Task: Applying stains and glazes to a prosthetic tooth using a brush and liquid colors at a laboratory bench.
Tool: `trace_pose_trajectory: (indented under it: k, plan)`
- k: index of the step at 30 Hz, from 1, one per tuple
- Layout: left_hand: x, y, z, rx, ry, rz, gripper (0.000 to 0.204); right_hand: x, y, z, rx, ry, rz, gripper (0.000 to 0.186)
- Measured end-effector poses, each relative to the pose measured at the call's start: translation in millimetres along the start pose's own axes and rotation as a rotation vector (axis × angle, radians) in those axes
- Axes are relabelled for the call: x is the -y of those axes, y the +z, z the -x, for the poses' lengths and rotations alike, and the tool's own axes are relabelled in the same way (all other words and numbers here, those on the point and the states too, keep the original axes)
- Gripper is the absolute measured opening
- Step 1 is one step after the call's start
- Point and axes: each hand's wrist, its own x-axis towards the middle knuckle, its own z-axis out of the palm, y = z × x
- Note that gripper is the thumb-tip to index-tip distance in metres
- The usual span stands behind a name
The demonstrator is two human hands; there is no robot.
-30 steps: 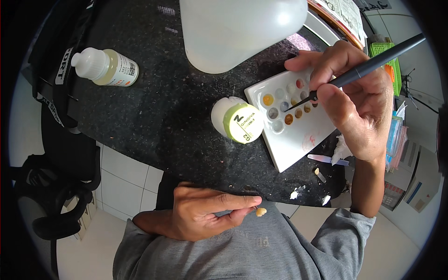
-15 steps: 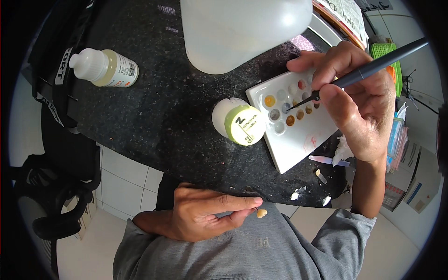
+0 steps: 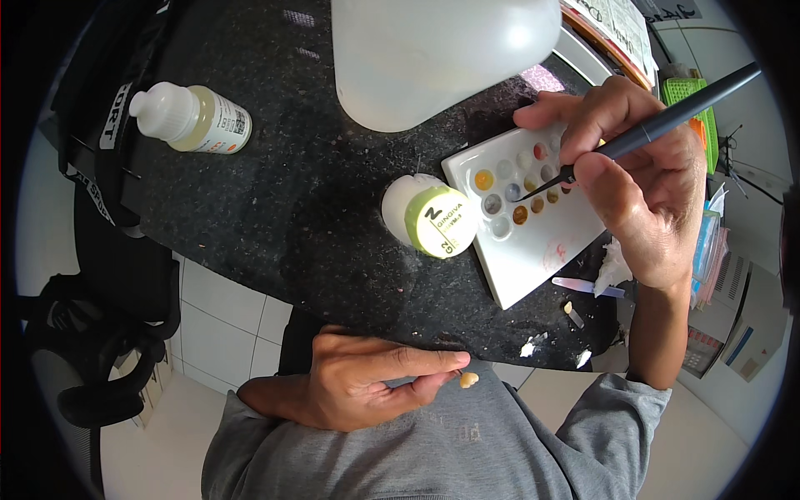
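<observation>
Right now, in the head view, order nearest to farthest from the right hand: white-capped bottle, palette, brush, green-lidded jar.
1. Brush: held in the right hand.
2. Palette: on the table, partly hidden behind that hand.
3. Green-lidded jar: just left of the palette.
4. White-capped bottle: far left on the table.

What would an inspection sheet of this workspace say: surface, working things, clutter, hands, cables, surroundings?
Surface: dark speckled worktop, with white scraps near its front edge.
Working things: fine-tipped brush, tip over the white welled palette, contact unclear; green-lidded white jar left of the palette; dropper bottle farther left.
Clutter: crumpled white tissue by the palette's right side.
Hands: left hand has a tooth-shaped piece at its fingertips; right hand grips the brush.
Cables: thin dark strand at far right, possibly a cable.
Surroundings: black chair at left, green basket at right.
</observation>
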Motion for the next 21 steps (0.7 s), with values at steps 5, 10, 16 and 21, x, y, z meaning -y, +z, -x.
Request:
trace_pose_trajectory:
  k: [5, 10, 16, 21]
  plan:
    - [2, 2, -1, -0.02, 0.036, -0.011, 0.017, 0, -5, 6, 0.017, -0.003, -0.052, 0.012]
    - [-5, 2, -4, 0.005, -0.016, 0.002, 0.013, 23, -10, 32, -0.061, -0.082, 0.087, 0.018]
    - [-14, 6, -7, -0.065, -0.029, -0.011, 0.015, 45, 3, 99, -0.164, -0.132, 0.081, 0.023]
    - [-23, 9, -7, -0.057, -0.022, -0.103, 0.015, 41, 47, 146, -0.428, -0.151, 0.048, 0.025]
